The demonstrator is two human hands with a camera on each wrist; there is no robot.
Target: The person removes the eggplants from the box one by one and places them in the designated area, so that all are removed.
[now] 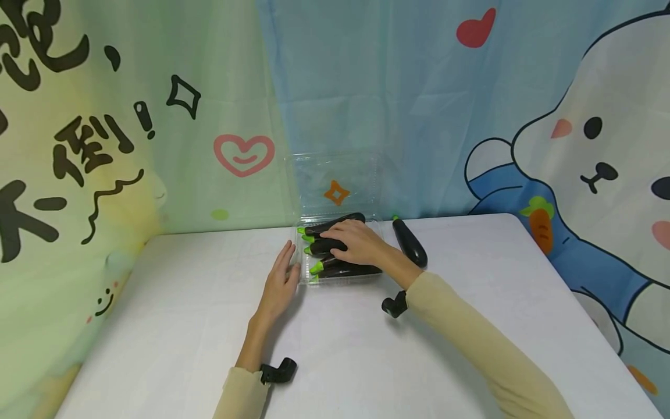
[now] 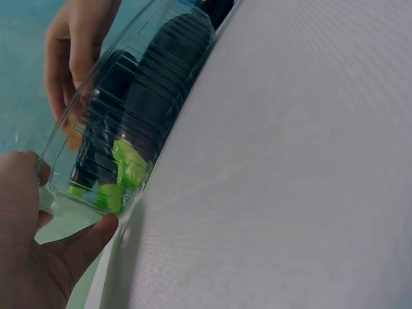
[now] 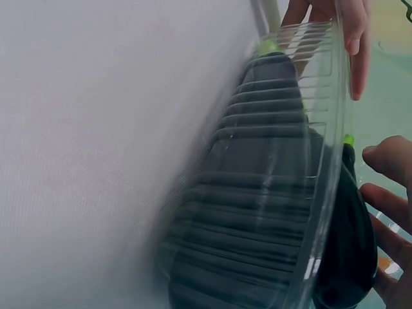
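Under right grip, eggplants, inside box

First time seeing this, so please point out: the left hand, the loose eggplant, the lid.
Left hand point(image 1: 277, 288), head view: back of the hand.
Loose eggplant point(image 1: 410, 243), head view: middle of its dark body.
Lid point(image 1: 337, 173), head view: its clear panel.

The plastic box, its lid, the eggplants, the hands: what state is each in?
Plastic box: open
Clear lid: raised behind the box
Eggplants in the box: lying down, green ends leftward
Loose eggplant: lying on the table, outside the box
Left hand: touching the box's left end
Right hand: over the boxed eggplants
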